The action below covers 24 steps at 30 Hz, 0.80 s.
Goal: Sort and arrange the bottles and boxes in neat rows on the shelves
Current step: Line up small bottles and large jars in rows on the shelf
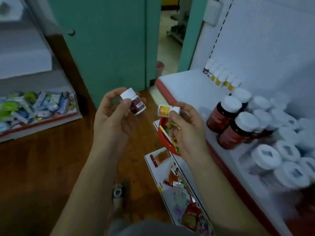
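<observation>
Labels unreadable to me, jars (281, 150) on shelf (187, 86) cut off at right, my left hand (110, 116) pinching maroon bottle (136, 103), right hand (185, 130) pinching yellow bottle (167, 110), both held in the air beside shelf.

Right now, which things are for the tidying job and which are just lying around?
For the job: maroon bottle in the left hand, yellow bottle in the right hand, row of small bottles, big red bottles, white shelf.
Just lying about: red bowl, teal door, wooden floor.
</observation>
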{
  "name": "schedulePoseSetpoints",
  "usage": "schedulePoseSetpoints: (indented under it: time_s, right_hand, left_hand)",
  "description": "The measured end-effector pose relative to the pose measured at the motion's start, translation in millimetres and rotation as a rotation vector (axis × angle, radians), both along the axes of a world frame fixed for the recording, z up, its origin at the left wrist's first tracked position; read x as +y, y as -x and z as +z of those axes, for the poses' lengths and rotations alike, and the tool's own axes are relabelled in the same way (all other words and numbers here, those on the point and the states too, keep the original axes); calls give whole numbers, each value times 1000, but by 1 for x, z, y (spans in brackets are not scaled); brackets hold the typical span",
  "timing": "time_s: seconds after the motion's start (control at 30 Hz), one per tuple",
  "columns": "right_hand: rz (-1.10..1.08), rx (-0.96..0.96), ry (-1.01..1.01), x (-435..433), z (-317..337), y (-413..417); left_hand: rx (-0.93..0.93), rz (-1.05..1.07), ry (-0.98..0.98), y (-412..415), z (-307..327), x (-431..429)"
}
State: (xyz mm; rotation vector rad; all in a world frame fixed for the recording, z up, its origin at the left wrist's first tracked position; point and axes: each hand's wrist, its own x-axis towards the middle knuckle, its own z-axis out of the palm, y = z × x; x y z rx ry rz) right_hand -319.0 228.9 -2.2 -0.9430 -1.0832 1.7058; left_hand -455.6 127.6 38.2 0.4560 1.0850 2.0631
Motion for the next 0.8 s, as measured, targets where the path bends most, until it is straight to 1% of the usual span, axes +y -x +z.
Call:
schedulePoseSetpoints:
  time_s: [0.1,0.2,0.33,0.4,0.47,0.6,0.67,0.8]
  right_hand:
    - [-244,-36,-6,63,-15,49]
    - [-488,-92,10,119,-10,73]
    - [-762,-73,8,167,9,76]
    - [-825,-40,-16,177,14,72]
    - [-854,42,-34,184,14,68]
    - [-937,175,12,201,5,57]
    - [-974,194,35,213,0,50]
    - [-1010,160,76,238,-11,39]
  left_hand:
    - [52,-139,-5,71,-11,77]
    - [94,-281,54,124,-10,152]
    - [148,-519,103,154,0,246]
    - [139,-631,127,148,3,284]
    - [125,-739,131,138,0,313]
    - [99,-918,148,117,-19,361]
    - [106,-984,160,108,-28,383]
    - [189,-1117,160,99,-39,413]
